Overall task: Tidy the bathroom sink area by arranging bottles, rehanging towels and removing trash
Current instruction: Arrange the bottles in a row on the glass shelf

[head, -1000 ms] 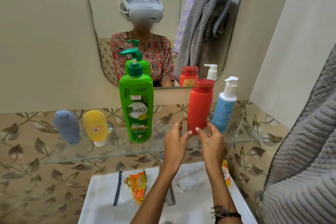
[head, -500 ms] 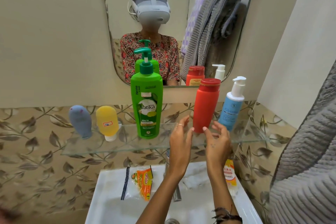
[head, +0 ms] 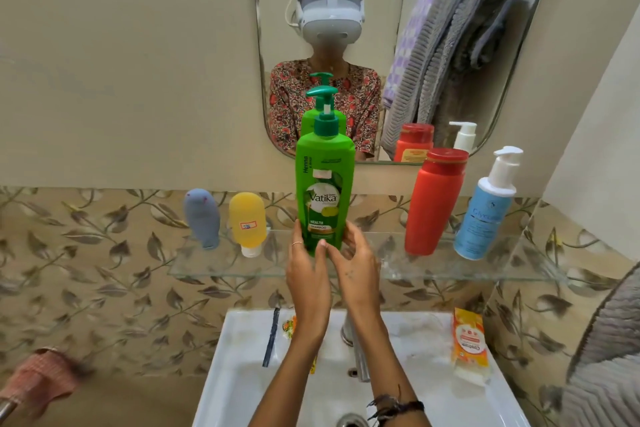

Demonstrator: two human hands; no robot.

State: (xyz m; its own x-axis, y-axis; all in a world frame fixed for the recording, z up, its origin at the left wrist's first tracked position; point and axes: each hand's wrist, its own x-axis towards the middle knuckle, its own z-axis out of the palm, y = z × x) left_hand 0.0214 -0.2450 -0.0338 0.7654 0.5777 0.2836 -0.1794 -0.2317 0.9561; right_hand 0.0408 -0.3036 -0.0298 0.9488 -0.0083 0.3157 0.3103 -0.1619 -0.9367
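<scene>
A tall green Vatika pump bottle [head: 323, 191] stands at the middle of the glass shelf [head: 433, 270]. My left hand [head: 306, 277] clasps its base from the left, thumb on the label. My right hand [head: 356, 274] touches the base from the right, fingers spread. A red bottle [head: 433, 204] and a blue pump bottle [head: 485, 215] stand at the right of the shelf. A grey-blue tube [head: 202, 218] and a yellow tube [head: 247, 218] stand cap-down at the left. An orange packet [head: 469, 343] lies on the sink's right rim.
Below the shelf is a white sink [head: 239, 357] with a chrome tap [head: 356, 347], a thin dark strip [head: 272, 336] and an orange wrapper [head: 289, 326] mostly hidden by my left arm. A grey towel [head: 606, 357] hangs at the right. A pink cloth [head: 38, 378] shows at the lower left.
Both hands left the red bottle and moved left to the base of the green pump bottle. The view shifted so the shelf sits further right.
</scene>
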